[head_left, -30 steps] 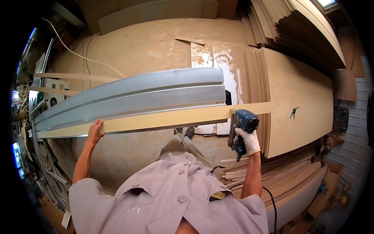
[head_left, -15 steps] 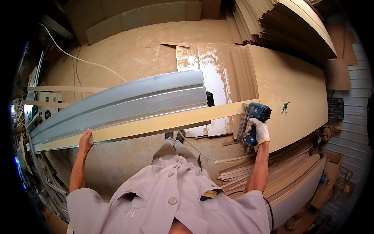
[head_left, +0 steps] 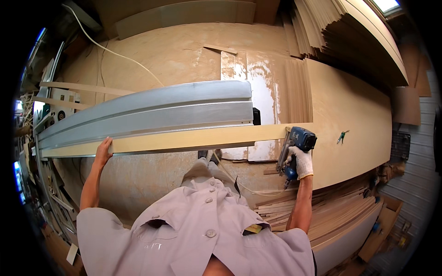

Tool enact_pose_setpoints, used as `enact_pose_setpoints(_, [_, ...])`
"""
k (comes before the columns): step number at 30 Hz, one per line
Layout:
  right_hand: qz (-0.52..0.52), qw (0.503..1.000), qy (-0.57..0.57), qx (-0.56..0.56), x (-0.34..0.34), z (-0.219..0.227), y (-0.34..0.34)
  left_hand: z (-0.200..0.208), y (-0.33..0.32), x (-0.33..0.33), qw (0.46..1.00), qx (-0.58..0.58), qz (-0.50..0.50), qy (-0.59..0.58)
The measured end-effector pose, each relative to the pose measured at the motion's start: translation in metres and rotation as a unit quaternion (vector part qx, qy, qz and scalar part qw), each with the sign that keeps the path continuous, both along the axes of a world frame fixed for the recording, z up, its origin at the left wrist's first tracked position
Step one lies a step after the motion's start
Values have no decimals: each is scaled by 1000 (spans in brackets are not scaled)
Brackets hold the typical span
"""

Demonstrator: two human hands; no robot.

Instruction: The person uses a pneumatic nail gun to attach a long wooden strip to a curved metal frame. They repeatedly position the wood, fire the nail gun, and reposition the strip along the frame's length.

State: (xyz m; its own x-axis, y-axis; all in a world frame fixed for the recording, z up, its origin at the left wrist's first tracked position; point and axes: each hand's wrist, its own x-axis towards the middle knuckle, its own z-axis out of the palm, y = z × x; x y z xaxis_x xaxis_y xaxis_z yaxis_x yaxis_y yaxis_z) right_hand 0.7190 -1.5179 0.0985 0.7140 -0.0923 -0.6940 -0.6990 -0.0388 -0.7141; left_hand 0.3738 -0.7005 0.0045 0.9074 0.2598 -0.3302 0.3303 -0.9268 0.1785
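Note:
A long, pale wooden strip [head_left: 193, 138] lies along the near edge of a grey metal saw table [head_left: 184, 114] and sticks out past its right end. My bare left hand [head_left: 105, 151] is closed on the strip toward its left part, thumb on top and the other fingers mostly hidden beneath. In a white work glove, my right hand [head_left: 301, 162] is wrapped round the handle of a blue nail gun [head_left: 298, 138]. The gun's nose is at the strip's right end, by the near edge; whether it touches the wood is unclear.
A large pale board [head_left: 352, 124] on the right carries small green-handled pliers [head_left: 341, 137]. Below it lie stacked thin strips [head_left: 331, 216]. Tall sheets [head_left: 350, 37] stand at the far right. A hose [head_left: 115, 53] crosses the floor at the far left.
The whole view has shifted slightly. The nail gun has moved left relative to the strip, its nose now over the strip's right end. My left hand keeps its hold.

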Motion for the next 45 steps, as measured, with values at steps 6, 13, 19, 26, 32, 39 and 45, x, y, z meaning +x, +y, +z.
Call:
enact_pose_setpoints(6, [34, 999, -8, 37, -6, 5, 26, -3, 3, -6, 999, 21, -26, -28])
enact_pose_setpoints(13, [67, 997, -14, 34, -31, 5, 65, 7, -8, 4, 999, 10, -25, -39])
enact_pose_setpoints(19, [116, 993, -34, 13, -56, 3, 103, 9, -11, 7, 999, 10, -27, -42])
enact_pose_setpoints(26, [159, 987, -5, -6, -95, 21, 174, 3, -8, 2, 997, 20, -52, -51])
enact_pose_setpoints(32, [340, 939, -52, -13, -186, -32, 307, 17, -21, 12, 993, 23, -67, -98])
enact_pose_setpoints(39, [356, 925, -122, -40, -223, -28, 388, 19, -25, 17, 990, 15, -63, -122])
enact_pose_setpoints(45, [266, 963, -30, -38, -214, 4, 364, 26, -26, 18, 988, 0, -76, -135])
